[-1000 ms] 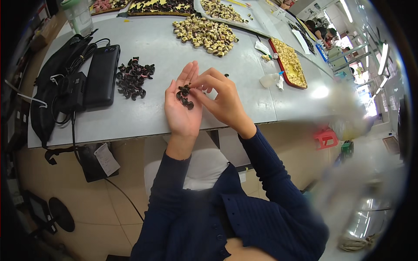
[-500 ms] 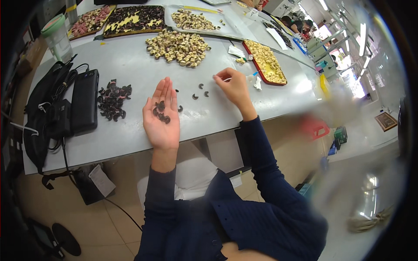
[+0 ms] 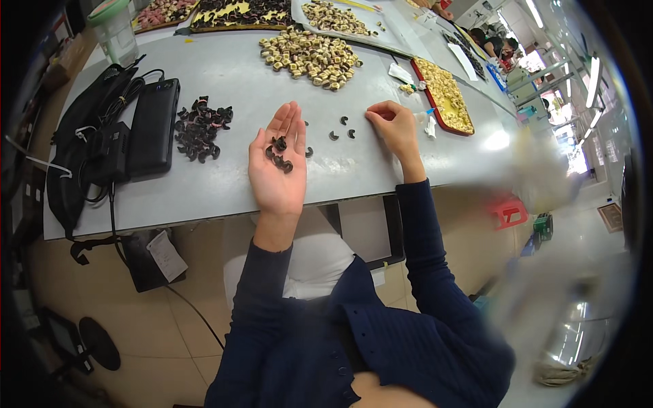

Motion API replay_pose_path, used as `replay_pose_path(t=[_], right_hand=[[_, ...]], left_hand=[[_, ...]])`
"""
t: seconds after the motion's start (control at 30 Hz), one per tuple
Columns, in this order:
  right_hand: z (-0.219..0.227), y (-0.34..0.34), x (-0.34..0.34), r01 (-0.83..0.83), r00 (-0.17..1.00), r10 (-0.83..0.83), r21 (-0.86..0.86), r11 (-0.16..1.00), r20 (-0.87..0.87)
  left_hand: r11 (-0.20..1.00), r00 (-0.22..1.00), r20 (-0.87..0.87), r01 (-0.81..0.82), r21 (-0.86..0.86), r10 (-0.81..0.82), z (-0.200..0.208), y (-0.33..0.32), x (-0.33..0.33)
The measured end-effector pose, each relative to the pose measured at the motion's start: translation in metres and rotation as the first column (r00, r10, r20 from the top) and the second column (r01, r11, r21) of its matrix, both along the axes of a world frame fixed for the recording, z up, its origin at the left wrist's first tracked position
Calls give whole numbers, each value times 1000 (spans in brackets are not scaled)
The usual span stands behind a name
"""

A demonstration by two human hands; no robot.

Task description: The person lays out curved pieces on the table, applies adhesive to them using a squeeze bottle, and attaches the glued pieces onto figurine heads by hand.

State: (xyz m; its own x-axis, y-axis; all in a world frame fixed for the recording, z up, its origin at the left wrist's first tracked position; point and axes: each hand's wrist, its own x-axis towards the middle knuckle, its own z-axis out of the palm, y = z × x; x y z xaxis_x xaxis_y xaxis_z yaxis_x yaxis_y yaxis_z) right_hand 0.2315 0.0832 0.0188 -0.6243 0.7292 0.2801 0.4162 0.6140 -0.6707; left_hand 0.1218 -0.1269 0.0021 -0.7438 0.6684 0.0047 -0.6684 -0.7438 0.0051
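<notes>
My left hand [image 3: 277,166] lies palm up over the near part of the table, fingers stretched out. Several small dark curved pieces [image 3: 279,155] rest loose on its palm. To its right, my right hand [image 3: 394,129] is closed in a pinch above the tabletop, thumb against the fingers. Whatever is between those fingertips is too small to make out. Between the hands, a few more dark crescent-shaped pieces [image 3: 334,136] lie on the table. A heap of similar dark pieces [image 3: 203,129] sits left of my left hand.
Farther back is a pile of cream-and-brown pieces [image 3: 309,58]. A red-rimmed tray [image 3: 442,122] of pale pieces stands right. Black devices with cables [image 3: 151,129] and a lidded clear cup [image 3: 114,34] occupy the left. Other trays line the back. The grey table [image 3: 231,194] ends close to my wrists.
The whole scene sits farther right and higher in the picture. Both hands keep nearly the same pose and place over the table. A white sliver at my right fingers no longer shows.
</notes>
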Motion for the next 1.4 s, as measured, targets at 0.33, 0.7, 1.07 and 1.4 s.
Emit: replay_pose_path(t=[0.33,0.7,1.07,1.4], right_hand=[[-5,-4,2,-25,999,21,128,992,28],[35,-102,-19,-365,899,392,162,917,-196],[27,-127,-42,-510,824,546,226,830,-150],[29,-113,-43,-499,787,521,156,853,-332]], left_hand=[[999,1000,-12,6,-38,-7,1,-1,1],[999,999,-53,12,-36,-14,-1,-1,0],[990,984,-146,91,-112,-107,3,2,4],[994,997,-54,50,-97,-56,1,-2,0]])
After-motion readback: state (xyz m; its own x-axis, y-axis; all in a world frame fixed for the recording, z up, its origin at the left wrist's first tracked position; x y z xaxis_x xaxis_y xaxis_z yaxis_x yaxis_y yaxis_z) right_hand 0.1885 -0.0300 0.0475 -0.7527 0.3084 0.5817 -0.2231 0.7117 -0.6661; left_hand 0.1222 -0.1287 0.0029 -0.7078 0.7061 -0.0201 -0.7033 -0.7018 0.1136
